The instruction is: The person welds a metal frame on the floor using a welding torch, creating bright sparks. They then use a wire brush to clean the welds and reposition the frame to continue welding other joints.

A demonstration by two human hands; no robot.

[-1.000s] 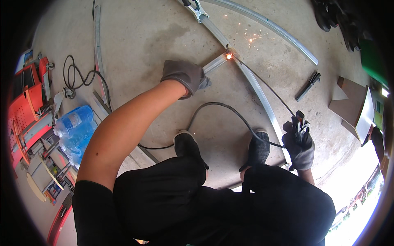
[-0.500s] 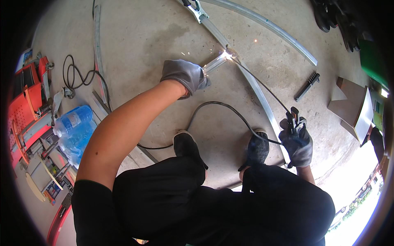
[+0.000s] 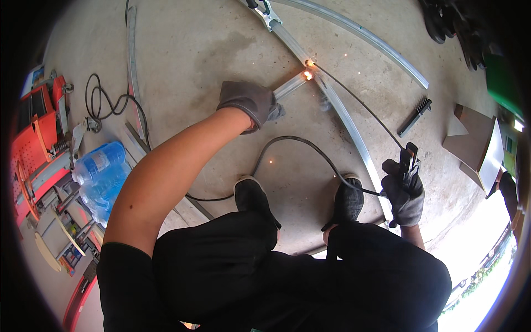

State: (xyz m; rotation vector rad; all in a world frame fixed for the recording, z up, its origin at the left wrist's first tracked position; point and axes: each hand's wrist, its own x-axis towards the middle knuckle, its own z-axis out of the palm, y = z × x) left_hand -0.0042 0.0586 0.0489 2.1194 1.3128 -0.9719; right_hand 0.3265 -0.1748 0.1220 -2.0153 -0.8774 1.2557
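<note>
Under the left hand (image 3: 248, 104), the short bar (image 3: 290, 87) is partly hidden.

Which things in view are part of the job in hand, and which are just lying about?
In use:
short metal bar, gripped by the left hand
rod holder, in the right hand
thin rod, tip at the glow
long metal bar
clamp on it

Apparently lying about:
brush, untouched
separate metal bar, beyond
blue plastic bottles
</note>
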